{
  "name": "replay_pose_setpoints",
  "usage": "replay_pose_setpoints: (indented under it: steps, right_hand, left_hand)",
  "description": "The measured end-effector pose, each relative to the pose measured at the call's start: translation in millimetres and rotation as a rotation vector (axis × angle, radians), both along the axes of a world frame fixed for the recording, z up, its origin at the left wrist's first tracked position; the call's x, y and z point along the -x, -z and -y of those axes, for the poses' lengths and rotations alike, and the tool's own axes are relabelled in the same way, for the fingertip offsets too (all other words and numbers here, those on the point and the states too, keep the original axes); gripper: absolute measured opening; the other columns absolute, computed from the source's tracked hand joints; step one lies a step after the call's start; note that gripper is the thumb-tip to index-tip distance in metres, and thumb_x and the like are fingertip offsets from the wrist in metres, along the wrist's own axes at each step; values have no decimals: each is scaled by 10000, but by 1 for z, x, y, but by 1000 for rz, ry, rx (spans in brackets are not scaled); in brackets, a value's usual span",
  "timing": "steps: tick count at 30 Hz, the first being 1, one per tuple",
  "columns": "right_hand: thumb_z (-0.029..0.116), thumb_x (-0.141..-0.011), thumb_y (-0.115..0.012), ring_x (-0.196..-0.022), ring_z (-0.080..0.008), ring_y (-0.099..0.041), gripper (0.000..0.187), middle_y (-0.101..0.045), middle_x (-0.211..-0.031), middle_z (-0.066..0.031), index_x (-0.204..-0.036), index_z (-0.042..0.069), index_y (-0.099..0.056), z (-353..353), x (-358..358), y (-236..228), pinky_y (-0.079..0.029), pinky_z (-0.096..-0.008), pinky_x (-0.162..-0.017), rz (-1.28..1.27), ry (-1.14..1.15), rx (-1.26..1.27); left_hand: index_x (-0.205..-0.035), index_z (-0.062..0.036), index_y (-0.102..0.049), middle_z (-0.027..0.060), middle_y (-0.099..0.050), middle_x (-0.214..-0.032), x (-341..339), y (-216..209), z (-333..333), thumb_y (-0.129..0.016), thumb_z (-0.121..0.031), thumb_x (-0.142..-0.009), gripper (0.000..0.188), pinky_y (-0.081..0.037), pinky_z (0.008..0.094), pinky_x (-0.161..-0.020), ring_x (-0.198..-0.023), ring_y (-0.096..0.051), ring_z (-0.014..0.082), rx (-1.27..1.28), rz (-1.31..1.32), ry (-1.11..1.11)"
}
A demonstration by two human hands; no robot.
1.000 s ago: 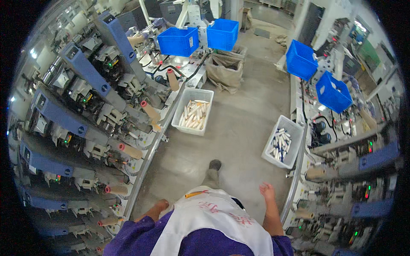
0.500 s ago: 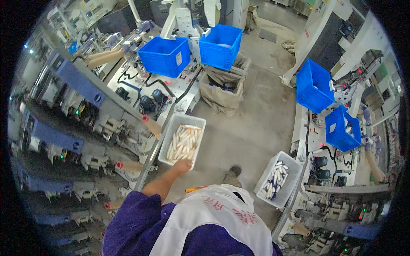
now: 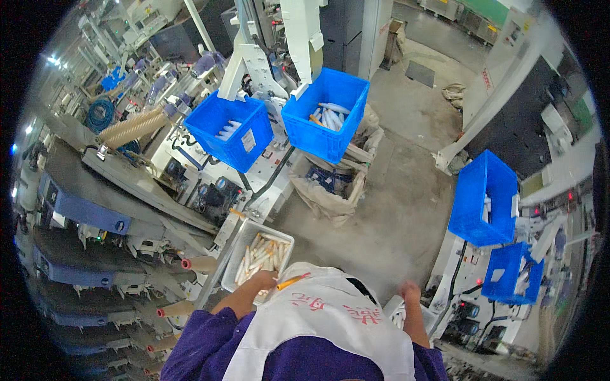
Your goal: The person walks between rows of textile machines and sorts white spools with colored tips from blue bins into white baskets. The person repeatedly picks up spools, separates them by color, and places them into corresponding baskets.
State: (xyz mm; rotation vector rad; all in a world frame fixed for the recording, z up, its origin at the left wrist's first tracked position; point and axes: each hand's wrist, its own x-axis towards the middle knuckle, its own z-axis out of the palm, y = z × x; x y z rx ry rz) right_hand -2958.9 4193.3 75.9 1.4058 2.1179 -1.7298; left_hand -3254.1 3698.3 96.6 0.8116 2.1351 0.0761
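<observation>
At the left, a white plastic bin (image 3: 287, 249) holds many slim white-and-orange yarn bobbins (image 3: 260, 257). My left hand (image 3: 264, 280) is closed at its near rim; the fingertips are partly hidden. Low on the right, a second white bin (image 3: 433, 316) contains white bobbins (image 3: 398, 315), largely covered by my arm and apron. My right hand (image 3: 411, 292) has its fingers curled over that bin's far edge. An orange stick-like object (image 3: 290, 282) pokes out from the apron (image 3: 318, 311) near my left hand.
Blue crates with bobbins (image 3: 232, 136) (image 3: 327, 117) sit on the left machine, and blue crates (image 3: 486, 197) (image 3: 513, 273) on the right one. A cloth-lined sack (image 3: 327, 190) stands at the aisle's left. Machine rows (image 3: 95, 209) flank the concrete floor (image 3: 406, 209).
My right hand has come into view and reached the right bin. My left hand stays at the left bin's rim. The whole view has tilted, so the crates appear lower and nearer.
</observation>
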Motion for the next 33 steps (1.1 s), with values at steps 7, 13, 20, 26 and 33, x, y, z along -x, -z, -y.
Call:
replay_pose_setpoints:
  steps: [7, 13, 20, 26, 33]
  right_hand:
    - [70, -861, -506, -783, -134, -598, 208, -637, -885, -40, -1055, 41, -577, -23, 244, -46, -468, -267, -682, -235, 26, 192]
    - [43, -873, -493, -803, -148, -613, 203, -646, -935, -75, -1061, 16, -567, -25, 319, -60, -475, -272, -714, -78, -137, 108]
    - [10, -869, -503, -807, -171, -625, 202, -642, -932, -94, -1060, 0, -570, -61, 390, -79, -493, -279, -757, -46, 65, 209]
    - [17, -869, -474, -821, -159, -612, 225, -641, -965, -96, -1078, -16, -552, -111, 455, -69, -471, -260, -748, 36, -125, 269]
    - [-3, -862, -472, -882, -178, -596, 236, -623, -976, -129, -1085, -48, -533, -170, 496, -44, -478, -278, -807, 146, -103, 441]
  left_hand:
    - [-813, -107, -654, 137, -644, -935, 98, 72, 14, -505, -193, -745, 185, -473, 415, -777, -880, -601, 321, -86, 21, -100]
    - [-964, -68, -596, 151, -628, -982, 271, 47, -93, -489, -226, -791, 257, -486, 438, -764, -895, -601, 338, 39, -73, -289]
    - [-955, -78, -627, 169, -626, -852, 464, -77, -307, -560, -157, -817, 173, -481, 402, -711, -816, -604, 323, -748, -323, -523]
    - [-1135, -33, -514, 173, -597, -1011, 542, -42, -411, -624, -217, -780, 415, -468, 385, -800, -937, -583, 307, -672, -225, -674]
    - [-1332, 4, -251, 197, -414, -1289, 619, 94, -529, -639, -350, -762, 775, -423, 402, -907, -1180, -419, 368, 3, -242, -903]
